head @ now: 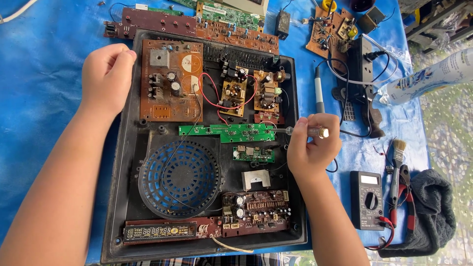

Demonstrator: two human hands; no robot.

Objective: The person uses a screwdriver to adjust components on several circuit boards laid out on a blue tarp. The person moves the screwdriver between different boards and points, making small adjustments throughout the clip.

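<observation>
Fingers of my right hand point(313, 148) are curled tight around a clear-handled screwdriver point(306, 131), its long axis lying nearly level and pointing left, tip touching the right end of the narrow green circuit board point(227, 132) inside the black plastic chassis point(120, 143). That board lies just left of my grip (the right hand is plainly the nearer one). Farther up and well left, my left hand point(106, 79) is loosely fisted, holding nothing, resting at the chassis edge beside the large brown circuit board point(170, 81).
</observation>
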